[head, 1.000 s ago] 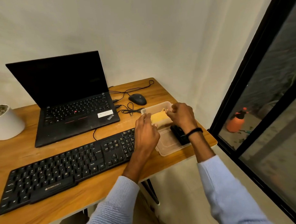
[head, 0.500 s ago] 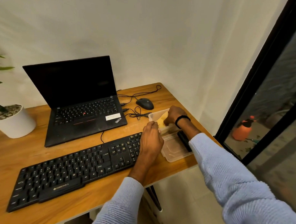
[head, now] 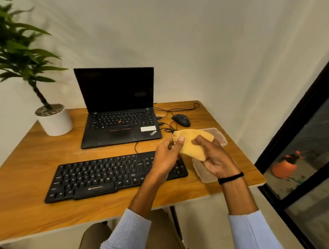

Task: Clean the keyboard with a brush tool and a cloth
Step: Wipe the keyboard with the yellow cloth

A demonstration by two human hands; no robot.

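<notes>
Both hands grip the soft yellow cloth (head: 193,144) above the tabletop's (head: 49,165) right edge, over the clear plastic container (head: 219,136): left hand (head: 165,156) pinching one corner, right hand (head: 212,156) clamping the other end. Light and limp, it looks best bunched firmly before wiping the black keyboard (head: 105,174).
</notes>
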